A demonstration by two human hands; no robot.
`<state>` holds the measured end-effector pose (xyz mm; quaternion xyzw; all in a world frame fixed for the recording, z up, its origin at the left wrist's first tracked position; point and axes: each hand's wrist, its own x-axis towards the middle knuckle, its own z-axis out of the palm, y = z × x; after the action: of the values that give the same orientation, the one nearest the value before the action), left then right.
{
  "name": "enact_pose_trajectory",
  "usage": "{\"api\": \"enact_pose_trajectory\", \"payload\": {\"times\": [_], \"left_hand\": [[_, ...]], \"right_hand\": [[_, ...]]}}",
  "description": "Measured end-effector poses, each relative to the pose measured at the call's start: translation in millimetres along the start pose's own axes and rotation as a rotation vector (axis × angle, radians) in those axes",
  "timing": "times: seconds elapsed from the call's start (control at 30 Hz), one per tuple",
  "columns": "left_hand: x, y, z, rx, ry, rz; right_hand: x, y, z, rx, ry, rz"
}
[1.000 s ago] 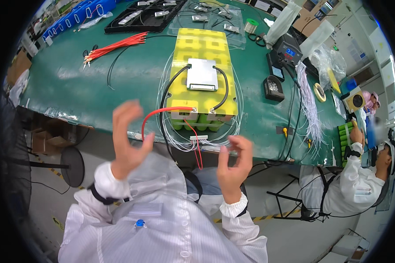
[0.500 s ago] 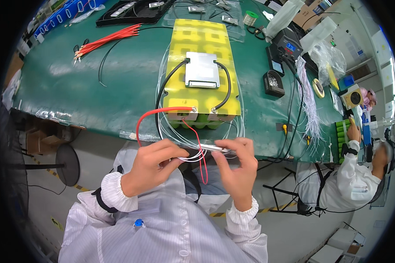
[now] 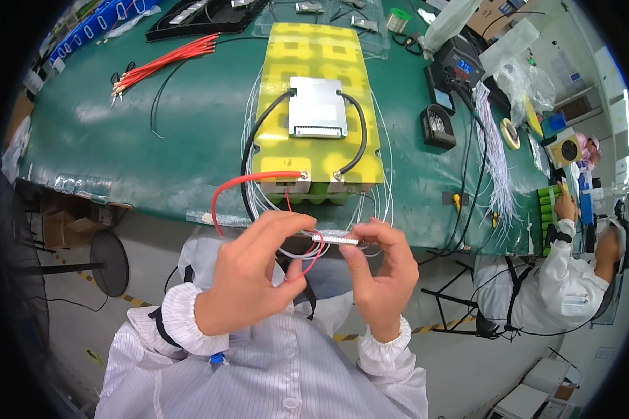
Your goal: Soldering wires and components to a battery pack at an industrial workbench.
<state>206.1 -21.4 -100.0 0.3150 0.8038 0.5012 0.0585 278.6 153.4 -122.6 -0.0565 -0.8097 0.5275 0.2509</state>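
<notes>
A white multi-pin connector is pinched between the thumb and fingers of my right hand, its row of slots facing up toward me. Close to its other end, my left hand curves with the index finger stretched toward the connector. A thin red wire loops past the connector down to the left thumb, which seems to grip it. Thin white wires run behind my fingers to the connector. Beyond stands a yellow-wrapped battery pack, bearing a silver circuit module and a thick red cable.
On the green table lie red cables at the left. A soldering station, a small black box and a bundle of white wires are at the right. Another person sits at the far right.
The connector has turned so its slotted face shows. My left hand has moved in and up toward it, and the red wire loop now curves to the left thumb instead of hanging down.
</notes>
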Motion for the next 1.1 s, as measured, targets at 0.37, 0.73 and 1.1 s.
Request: {"api": "enact_pose_trajectory", "payload": {"times": [0.37,0.73,1.1], "left_hand": [[5,-13,-11,0.215,0.058,0.354],[-10,-45,-38,0.501,0.088,0.539],[-25,-58,-9,0.000,0.099,0.055]], "right_hand": [[12,-2,-1,0.170,0.018,0.092],[11,-1,-3,0.236,-0.008,0.134],[6,-1,-3,0.349,0.037,0.252]]}}
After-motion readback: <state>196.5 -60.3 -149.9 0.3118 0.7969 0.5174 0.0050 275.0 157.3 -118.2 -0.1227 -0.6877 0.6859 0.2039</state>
